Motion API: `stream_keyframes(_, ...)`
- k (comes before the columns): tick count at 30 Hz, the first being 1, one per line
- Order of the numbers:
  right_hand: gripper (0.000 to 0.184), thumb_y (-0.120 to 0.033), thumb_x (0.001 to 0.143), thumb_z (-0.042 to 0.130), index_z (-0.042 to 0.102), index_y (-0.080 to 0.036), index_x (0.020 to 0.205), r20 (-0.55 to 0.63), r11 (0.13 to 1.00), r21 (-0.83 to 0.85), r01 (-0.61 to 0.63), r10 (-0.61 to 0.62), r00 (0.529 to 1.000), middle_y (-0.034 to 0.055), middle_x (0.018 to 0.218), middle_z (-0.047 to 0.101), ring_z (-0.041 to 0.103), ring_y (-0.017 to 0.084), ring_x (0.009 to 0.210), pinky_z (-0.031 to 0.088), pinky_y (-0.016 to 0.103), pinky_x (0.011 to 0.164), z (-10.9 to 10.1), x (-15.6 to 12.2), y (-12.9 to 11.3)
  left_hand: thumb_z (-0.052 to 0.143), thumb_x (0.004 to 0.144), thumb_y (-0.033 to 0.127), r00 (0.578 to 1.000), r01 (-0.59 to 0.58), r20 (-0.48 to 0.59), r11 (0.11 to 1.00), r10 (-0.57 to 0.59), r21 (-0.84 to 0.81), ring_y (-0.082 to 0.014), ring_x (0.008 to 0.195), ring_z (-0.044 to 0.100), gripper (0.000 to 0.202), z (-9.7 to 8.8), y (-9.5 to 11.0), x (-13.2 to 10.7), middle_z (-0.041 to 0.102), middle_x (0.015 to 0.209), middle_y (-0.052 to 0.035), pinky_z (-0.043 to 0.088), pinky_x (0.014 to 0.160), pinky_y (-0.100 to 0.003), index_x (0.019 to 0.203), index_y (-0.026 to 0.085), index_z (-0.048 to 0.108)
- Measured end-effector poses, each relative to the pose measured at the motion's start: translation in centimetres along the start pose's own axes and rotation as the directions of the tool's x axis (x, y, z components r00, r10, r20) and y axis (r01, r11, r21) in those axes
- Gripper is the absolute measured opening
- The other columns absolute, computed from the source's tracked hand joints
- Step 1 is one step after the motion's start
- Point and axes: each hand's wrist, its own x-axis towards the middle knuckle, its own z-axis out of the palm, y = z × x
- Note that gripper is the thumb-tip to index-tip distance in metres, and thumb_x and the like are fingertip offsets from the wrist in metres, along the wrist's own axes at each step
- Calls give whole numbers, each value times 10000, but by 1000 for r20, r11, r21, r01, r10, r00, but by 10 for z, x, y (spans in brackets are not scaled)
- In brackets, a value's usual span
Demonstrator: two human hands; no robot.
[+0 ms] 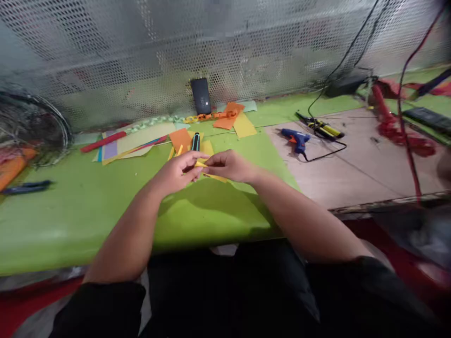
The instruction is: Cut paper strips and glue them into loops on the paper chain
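- Yellow paper piece [200, 165], one: held between both hands, over the green table cover [88, 202]; gripped from two sides, seemingly so that neither end was left loose. Whether it was folded or rolled could not be told, being small and partly covered by fingers.
- Left hand [178, 172]: fingers curved, opening narrow; the paper's left end was held between thumb and fingers.
- Right hand [230, 166]: thumb and fingertips brought together; the right end was pinched.
- Dark tool with blue-green edging [196, 142]: laid just beyond the hands, beside an orange sheet [181, 140], probably for easy reach.
- Black phone [200, 96]: leaned against the perforated metal panel [105, 61], by which it was apparently propped.
- Orange paper chain [207, 117] and pale green chain [151, 124]: laid along the far side, presumably out of the hands' way.
- Blue glue gun [298, 139]: placed on the wood-toned surface [327, 173], well apart from the papers, perhaps for safety.
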Motion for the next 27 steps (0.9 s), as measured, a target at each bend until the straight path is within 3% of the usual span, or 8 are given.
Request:
stream_keyframes(3, 516, -674, 874, 796, 793, -158, 887, -115, 997, 78, 17, -8, 993, 5, 731, 662, 456, 107, 606, 311, 263, 534, 1, -1, -4, 791, 974, 416, 981, -17, -193, 986, -15, -163, -120, 661, 678, 436, 8, 3, 8, 746, 849, -24, 566, 622, -231, 1359, 226, 721)
stream_keyframes(6, 509, -667, 872, 814, 809, -165, 954, -202, 978, 206, 43, -1, 979, 33, 807, 735, 539, 124, 644, 383, 261, 557, 0, -2, -7, 918, 845, 444, 929, -53, -361, 940, -77, -336, -110, 617, 666, 436, 21, 1, 15, 774, 858, -43, 559, 564, -226, 1183, 195, 802)
stream_keyframes(10, 498, -638, 810, 886, 824, -170, 967, -226, 950, 307, 62, 10, 974, 54, 882, 790, 635, 145, 723, 483, 263, 632, 1, -1, -9, 999, 730, 424, 853, -91, -489, 871, -182, -483, -114, 622, 691, 360, 36, -5, 21, 785, 796, -41, 614, 595, -243, 964, 191, 856)
stream_keyframes(14, 485, -621, 789, 909, 839, -180, 979, -221, 944, 326, 48, 26, 975, 54, 910, 811, 665, 149, 743, 513, 264, 657, 4, 1, -6, 1006, 721, 406, 821, -129, -539, 859, -188, -496, -141, 657, 749, 336, 40, -5, 20, 822, 846, -60, 659, 633, -272, 947, 199, 870)
stream_keyframes(19, 504, -644, 798, 893, 847, -187, 1006, -241, 953, 304, 20, 56, 969, 59, 930, 821, 678, 154, 747, 533, 271, 661, 7, 2, -4, 967, 785, 424, 828, -129, -537, 876, -163, -464, -138, 656, 749, 293, 39, -4, 17, 814, 804, -59, 670, 639, -266, 947, 197, 876)
stream_keyframes(24, 514, -627, 718, 952, 846, -193, 973, -290, 933, 358, 25, 86, 953, 60, 978, 833, 719, 179, 842, 578, 300, 777, 7, 3, -5, 954, 801, 429, 840, -102, -518, 889, -164, -447, -160, 699, 774, 291, 38, -5, 17, 821, 826, -69, 686, 668, -287, 961, 200, 876)
stream_keyframes(27, 495, -610, 689, 972, 848, -193, 924, -321, 936, 352, 21, 100, 942, 55, 936, 829, 707, 177, 811, 569, 305, 761, 8, 3, -5, 956, 793, 433, 842, -88, -512, 893, -170, -442, -168, 705, 776, 297, 38, -5, 17, 821, 830, -70, 692, 679, -303, 958, 200, 873)
